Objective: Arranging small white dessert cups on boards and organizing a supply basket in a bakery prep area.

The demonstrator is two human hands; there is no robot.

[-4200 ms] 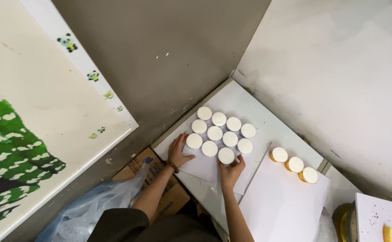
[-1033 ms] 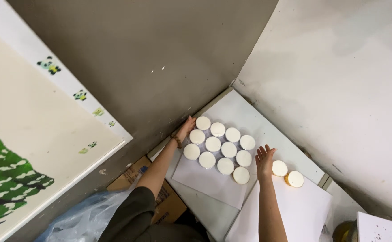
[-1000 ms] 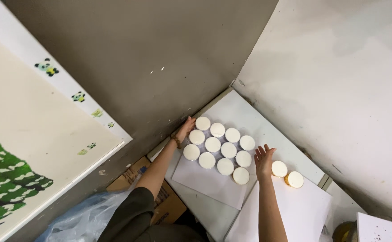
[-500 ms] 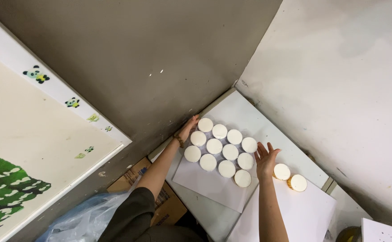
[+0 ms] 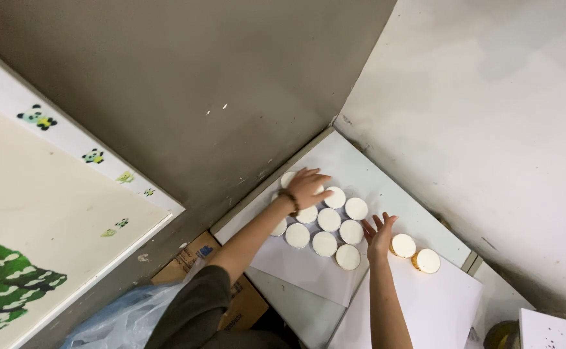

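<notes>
Several round white discs (image 5: 329,220) lie packed together on a white sheet (image 5: 296,265) on a white tabletop (image 5: 373,171). My left hand (image 5: 307,186) rests flat over the far-left discs of the cluster, fingers spread. My right hand (image 5: 379,234) is open with its palm against the cluster's right side, next to the disc at the near right. Two more discs with orange-brown sides (image 5: 415,253) lie apart to the right of my right hand, on a second white sheet (image 5: 418,310).
A grey wall (image 5: 199,77) rises behind the table and a white wall (image 5: 490,110) to the right. A cardboard box (image 5: 237,297) and a blue plastic bag (image 5: 115,323) sit below left. A large painted panel (image 5: 43,220) leans at left.
My left hand slid from the cluster's far-left edge onto the top discs. My right hand stayed at the right side. Compared with four seconds ago, one disc has joined the cluster.
</notes>
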